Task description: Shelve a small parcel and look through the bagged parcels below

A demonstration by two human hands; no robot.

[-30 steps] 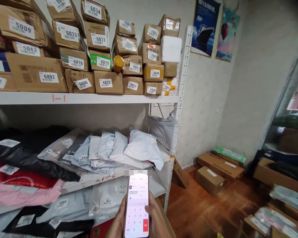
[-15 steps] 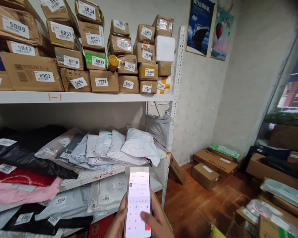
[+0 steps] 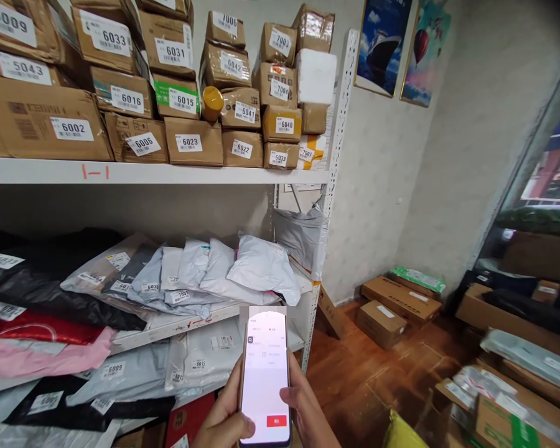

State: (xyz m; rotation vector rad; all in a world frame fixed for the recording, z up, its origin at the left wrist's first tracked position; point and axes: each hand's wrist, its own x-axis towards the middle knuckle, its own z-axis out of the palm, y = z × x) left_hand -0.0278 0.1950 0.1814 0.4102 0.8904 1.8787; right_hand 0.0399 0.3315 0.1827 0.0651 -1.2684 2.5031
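Observation:
I hold a smartphone upright in front of me at the bottom centre, its lit screen pale pink with a red button low down. My left hand grips its left edge, thumb on the lower left corner. My right hand cups the right edge, thumb resting by the side of the screen. Behind the phone stands a white metal shelf rack with numbered cardboard boxes on top and grey, black, red and pink mailer bags on the lower shelves.
Cardboard boxes lie on the wooden floor by the wall at right. More cartons and bagged parcels are stacked at the far right. Two posters hang on the wall. The rack's corner post stands just right of the phone.
The phone's number keypad has gone; a plainer page with a red button shows. My right thumb has moved off the screen to its edge. The view has tilted slightly downward.

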